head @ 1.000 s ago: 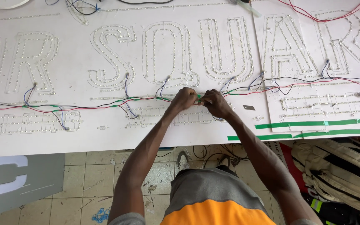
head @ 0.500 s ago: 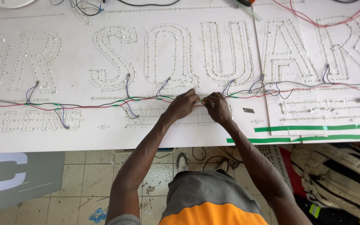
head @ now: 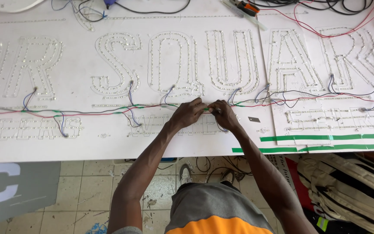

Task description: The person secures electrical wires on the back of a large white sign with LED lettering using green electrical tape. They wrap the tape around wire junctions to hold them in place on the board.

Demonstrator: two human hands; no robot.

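Note:
A long white sign board point(head: 109, 143) lies flat with large letter outlines made of small LED bulbs. A bundle of red, green and dark wires point(head: 78, 112) runs left to right across it below the letters. My left hand point(head: 188, 113) and my right hand point(head: 223, 113) meet fingertip to fingertip at the middle of the board, both pinching the wire bundle at a green-taped spot between them. The exact joint is hidden by my fingers.
Green tape strips point(head: 325, 138) mark the right board's front edge. An orange-handled tool point(head: 247, 8) and loose cables point(head: 325, 6) lie at the far edge. Below the board are tiled floor point(head: 83, 190), a grey panel point(head: 14, 190) and a striped bag point(head: 351, 190).
Both hands stay together on the wires at nearly the same spot; only the fingers shift slightly.

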